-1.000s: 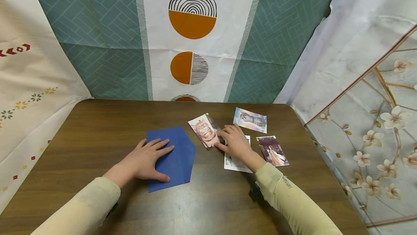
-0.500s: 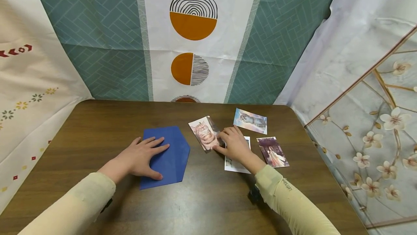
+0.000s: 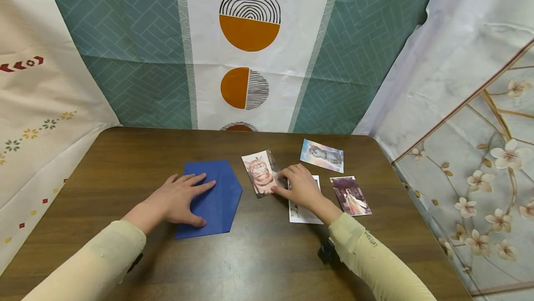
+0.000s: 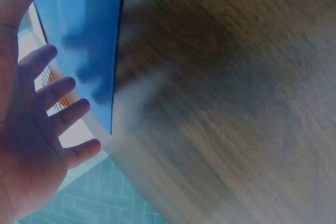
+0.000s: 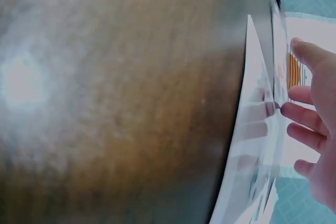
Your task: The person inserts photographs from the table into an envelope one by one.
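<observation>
My left hand [image 3: 180, 200] lies with fingers spread over a blue envelope [image 3: 221, 203] left of the middle of the table. Seen from the left wrist, the fingers stretch out straight near the blue envelope [image 4: 84, 30]. My right hand [image 3: 301, 187] reaches across a white-bordered card [image 3: 302, 215], with its fingertips at the right edge of a card with a pink striped cat [image 3: 260, 176]. In the right wrist view the right hand [image 5: 320, 114] has its fingers extended, nearly straight, close to the glossy cards.
A card with a grey cat on a pastel sky [image 3: 323, 155] lies behind the right hand. To its right is a purple card with a robed figure [image 3: 351, 196]. The brown wooden table [image 3: 258, 264] meets patterned cloth [image 3: 246, 60] at the back and sides.
The blue envelope has slid left along with my left hand. Under my right fingertips the striped-cat card has turned slightly and shifted a little nearer; the other cards stay put.
</observation>
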Demonstrator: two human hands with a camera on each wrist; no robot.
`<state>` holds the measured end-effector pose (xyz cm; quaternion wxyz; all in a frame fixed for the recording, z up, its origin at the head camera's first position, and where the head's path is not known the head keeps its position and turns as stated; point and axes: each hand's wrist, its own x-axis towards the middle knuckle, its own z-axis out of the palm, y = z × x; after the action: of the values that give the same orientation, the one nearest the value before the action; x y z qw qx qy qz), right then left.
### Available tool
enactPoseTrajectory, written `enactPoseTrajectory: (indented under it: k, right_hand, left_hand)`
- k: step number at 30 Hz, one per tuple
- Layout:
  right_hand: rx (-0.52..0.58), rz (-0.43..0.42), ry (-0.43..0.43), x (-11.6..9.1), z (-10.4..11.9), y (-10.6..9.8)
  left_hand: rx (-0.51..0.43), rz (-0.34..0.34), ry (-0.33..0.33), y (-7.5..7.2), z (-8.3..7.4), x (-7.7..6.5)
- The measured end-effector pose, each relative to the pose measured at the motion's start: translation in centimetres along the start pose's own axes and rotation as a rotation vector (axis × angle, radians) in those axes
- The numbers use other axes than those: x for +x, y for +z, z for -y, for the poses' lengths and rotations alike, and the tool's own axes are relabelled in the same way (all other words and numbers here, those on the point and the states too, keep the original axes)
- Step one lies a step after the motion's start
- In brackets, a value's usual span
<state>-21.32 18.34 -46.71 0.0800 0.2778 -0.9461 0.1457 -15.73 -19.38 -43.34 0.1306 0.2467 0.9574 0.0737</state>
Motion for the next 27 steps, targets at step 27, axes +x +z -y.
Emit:
enactPoseTrajectory:
  k: [27]
  right_hand:
    - [0.142,0.055,0.165,1.1,-3.2,-2.3]
  left_hand:
    - [-0.035,-0.187,-0.368,2.9,-5.7,1.4]
